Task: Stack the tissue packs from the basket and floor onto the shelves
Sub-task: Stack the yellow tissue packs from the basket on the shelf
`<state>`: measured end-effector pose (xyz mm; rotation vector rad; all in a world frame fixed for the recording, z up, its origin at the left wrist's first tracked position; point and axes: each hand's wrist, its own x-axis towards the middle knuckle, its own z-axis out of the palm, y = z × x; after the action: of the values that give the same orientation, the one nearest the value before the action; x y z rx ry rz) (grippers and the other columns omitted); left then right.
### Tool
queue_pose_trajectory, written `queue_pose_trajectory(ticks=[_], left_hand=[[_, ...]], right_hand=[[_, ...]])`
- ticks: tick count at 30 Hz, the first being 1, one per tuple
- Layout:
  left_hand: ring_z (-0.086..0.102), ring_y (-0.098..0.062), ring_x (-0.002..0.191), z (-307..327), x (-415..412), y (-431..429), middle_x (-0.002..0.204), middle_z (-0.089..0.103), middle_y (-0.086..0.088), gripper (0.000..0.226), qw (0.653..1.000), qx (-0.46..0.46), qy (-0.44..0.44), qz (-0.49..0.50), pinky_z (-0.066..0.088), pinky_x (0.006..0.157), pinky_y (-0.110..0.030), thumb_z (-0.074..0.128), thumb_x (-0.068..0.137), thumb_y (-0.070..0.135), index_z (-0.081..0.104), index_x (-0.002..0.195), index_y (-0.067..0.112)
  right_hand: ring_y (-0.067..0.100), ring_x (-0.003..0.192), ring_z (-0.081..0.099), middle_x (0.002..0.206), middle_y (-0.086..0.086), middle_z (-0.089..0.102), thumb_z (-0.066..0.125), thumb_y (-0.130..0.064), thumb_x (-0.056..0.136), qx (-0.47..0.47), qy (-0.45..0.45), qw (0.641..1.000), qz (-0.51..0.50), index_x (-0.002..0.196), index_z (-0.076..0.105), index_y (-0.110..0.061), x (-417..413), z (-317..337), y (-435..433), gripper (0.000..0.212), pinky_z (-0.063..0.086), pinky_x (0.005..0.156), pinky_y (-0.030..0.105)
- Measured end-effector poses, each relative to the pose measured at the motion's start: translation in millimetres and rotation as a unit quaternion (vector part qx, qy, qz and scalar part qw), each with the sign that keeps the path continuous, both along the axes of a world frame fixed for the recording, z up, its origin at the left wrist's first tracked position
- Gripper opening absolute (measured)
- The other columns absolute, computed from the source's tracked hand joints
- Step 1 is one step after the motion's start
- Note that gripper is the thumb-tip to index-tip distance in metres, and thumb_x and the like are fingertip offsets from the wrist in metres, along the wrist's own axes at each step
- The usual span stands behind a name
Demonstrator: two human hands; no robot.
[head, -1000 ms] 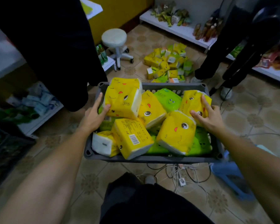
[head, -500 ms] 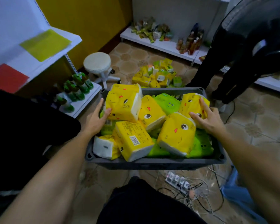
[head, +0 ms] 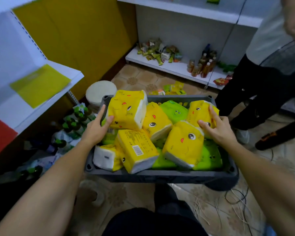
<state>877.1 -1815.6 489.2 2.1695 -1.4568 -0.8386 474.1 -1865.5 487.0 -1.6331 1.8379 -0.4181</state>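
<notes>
Both hands are on the load now: the left hand (head: 96, 128) flanks the top yellow pack (head: 126, 109) at the basket's left corner, forefinger straight along the pack's side, thumb flat against its face, nothing clenched (the other fingers are hidden, so a fuller hold there I cannot tell). The right hand (head: 219, 129) lies spread over the right-hand yellow pack (head: 199, 109), fingers straight and fanned, pressing rather than gripping. The tissue packs sit heaped in the grey basket (head: 160, 172), yellow ones tumbled over green ones, and more lie on the floor beyond the far rim (head: 174, 89). The white shelf (head: 12, 108) waits up on the left, near at hand. This looks like steadying the pile before the first pick. The sensible move is to take the top pack first, since it rides highest and leans on its neighbours; close the fingers across its short sides, lift straight up so the ones beneath do not slide out, and set it square against the shelf's back. Soft wrappers squash, so a light squeeze will do. Mind the stool (head: 100, 92) and the other person (head: 262, 82) standing close on the right.
</notes>
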Motion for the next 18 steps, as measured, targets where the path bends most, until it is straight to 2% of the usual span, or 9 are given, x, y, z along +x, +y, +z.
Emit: queue_pose_trajectory(ticks=[4, 8, 10, 13, 14, 15, 16, 17, 18], left_hand=[[0.053, -0.026, 0.068, -2.1, 18.7, -71.7, 0.076, 0.054, -0.008, 0.074, 1.0, 0.001, -0.004, 0.002, 0.04, 0.06, -0.036, 0.025, 0.075, 0.079, 0.001, 0.141, 0.057], [0.054, -0.025, 0.066, -1.8, 35.2, -144.2, 0.086, 0.053, -0.003, 0.071, 1.0, 0.004, -0.006, 0.016, 0.04, 0.06, -0.036, 0.025, 0.077, 0.079, 0.0, 0.14, 0.057], [0.049, -0.022, 0.061, -0.4, 42.9, -176.3, 0.076, 0.051, -0.003, 0.077, 1.0, -0.002, 0.0, 0.023, 0.038, 0.057, -0.035, 0.024, 0.074, 0.081, -0.001, 0.142, 0.054], [0.053, -0.022, 0.08, 5.7, 54.8, -221.5, 0.079, 0.042, 0.014, 0.085, 0.999, -0.014, 0.018, 0.023, 0.046, 0.074, -0.042, 0.019, 0.064, 0.093, -0.002, 0.139, 0.059], [0.057, -0.027, 0.085, 8.4, 58.5, -238.0, 0.081, 0.045, 0.015, 0.086, 0.999, -0.014, 0.016, 0.025, 0.046, 0.077, -0.043, 0.019, 0.063, 0.093, -0.002, 0.139, 0.058], [0.059, -0.033, 0.095, 10.6, 62.5, -255.7, 0.092, 0.055, 0.007, 0.083, 0.999, -0.014, 0.015, 0.029, 0.046, 0.081, -0.045, 0.021, 0.068, 0.09, 0.0, 0.14, 0.056], [0.056, -0.038, 0.107, 12.2, 67.4, -274.7, 0.114, 0.06, -0.005, 0.077, 0.999, -0.015, 0.013, 0.035, 0.044, 0.087, -0.048, 0.024, 0.075, 0.083, 0.001, 0.142, 0.053], [0.05, -0.039, 0.117, 13.2, 72.5, -293.0, 0.134, 0.051, -0.012, 0.073, 0.999, -0.016, 0.008, 0.039, 0.041, 0.093, -0.05, 0.027, 0.08, 0.076, 0.002, 0.144, 0.05], [0.044, -0.038, 0.125, 12.8, 78.2, -310.7, 0.145, 0.04, -0.012, 0.072, 0.999, -0.019, 0.005, 0.036, 0.037, 0.099, -0.05, 0.028, 0.081, 0.071, 0.003, 0.145, 0.048]], right_hand=[[0.034, 0.123, 0.038, 0.134, 0.012, 0.03, 0.04, -0.072, 0.07, -0.001, -0.001, 1.0, 0.014, 0.143, 0.003, -0.05, 18.0, -4.8, -82.8, 0.085, 0.036, 0.097, 0.043], [0.034, 0.124, 0.038, 0.134, 0.012, 0.029, 0.041, -0.071, 0.072, 0.018, 0.004, 0.999, 0.033, 0.142, 0.001, -0.051, 36.4, -2.9, -165.1, 0.083, 0.035, 0.098, 0.042], [0.034, 0.125, 0.037, 0.136, 0.012, 0.027, 0.041, -0.07, 0.074, 0.016, 0.005, 0.999, 0.038, 0.142, 0.001, -0.051, 46.0, 1.2, -204.4, 0.082, 0.035, 0.098, 0.042], [0.037, 0.129, 0.034, 0.14, 0.014, 0.024, 0.041, -0.071, 0.073, 0.025, 0.005, 0.999, 0.042, 0.142, 0.001, -0.052, 61.8, 8.9, -254.7, 0.082, 0.033, 0.102, 0.045], [0.038, 0.13, 0.033, 0.141, 0.014, 0.024, 0.041, -0.071, 0.072, 0.022, 0.006, 0.999, 0.039, 0.142, 0.002, -0.052, 67.2, 10.9, -270.0, 0.083, 0.032, 0.103, 0.045], [0.038, 0.131, 0.032, 0.141, 0.015, 0.024, 0.04, -0.072, 0.07, 0.019, 0.007, 0.999, 0.034, 0.142, 0.002, -0.052, 72.4, 12.5, -285.8, 0.084, 0.031, 0.104, 0.046], [0.038, 0.13, 0.033, 0.141, 0.015, 0.025, 0.039, -0.074, 0.069, 0.017, 0.008, 0.999, 0.028, 0.142, 0.002, -0.052, 78.3, 13.9, -302.5, 0.085, 0.032, 0.103, 0.046], [0.038, 0.13, 0.034, 0.141, 0.016, 0.025, 0.038, -0.075, 0.067, 0.018, 0.01, 1.0, 0.023, 0.142, 0.001, -0.052, 84.0, 15.2, -317.3, 0.086, 0.032, 0.103, 0.046], [0.038, 0.129, 0.034, 0.14, 0.016, 0.025, 0.038, -0.075, 0.067, 0.018, 0.012, 1.0, 0.02, 0.142, 0.001, -0.052, 89.9, 15.7, -330.5, 0.086, 0.032, 0.103, 0.047]])
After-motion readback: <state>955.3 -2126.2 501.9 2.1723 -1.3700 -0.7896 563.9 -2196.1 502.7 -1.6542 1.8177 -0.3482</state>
